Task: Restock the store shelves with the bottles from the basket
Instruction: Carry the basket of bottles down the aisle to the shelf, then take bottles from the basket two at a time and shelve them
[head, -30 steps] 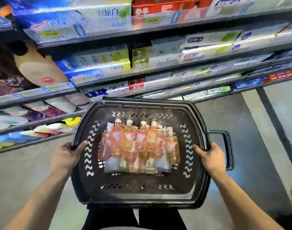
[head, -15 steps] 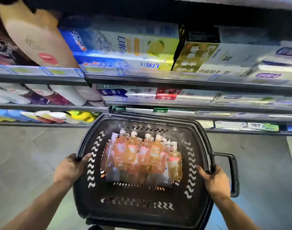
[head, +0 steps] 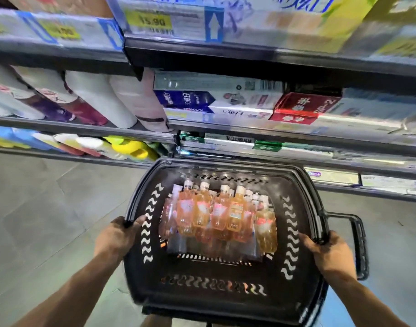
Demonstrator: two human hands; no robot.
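A black plastic basket (head: pixel 294 286) hangs in front of me, just below the store shelves (head: pixel 249 128). Inside it lie several orange and pink bottles (head: pixel 216 213) with white caps, piled over some clear ones. My left hand (head: pixel 118 237) grips the basket's left rim. My right hand (head: pixel 329 253) grips the right rim, next to the side handle (head: pixel 359 241). The basket's far edge sits close to the lower shelf lip.
Toothpaste boxes (head: pixel 216 102) fill the shelves straight ahead, with a red box (head: pixel 301 109) to the right. White and pink tubes (head: pixel 122 100) lie on the left shelf, coloured items (head: pixel 129 147) below. Grey tiled floor (head: pixel 37 208) spreads to the left.
The view and the basket have come nearer to the shelves and lower. Both hands keep their hold on the rims.
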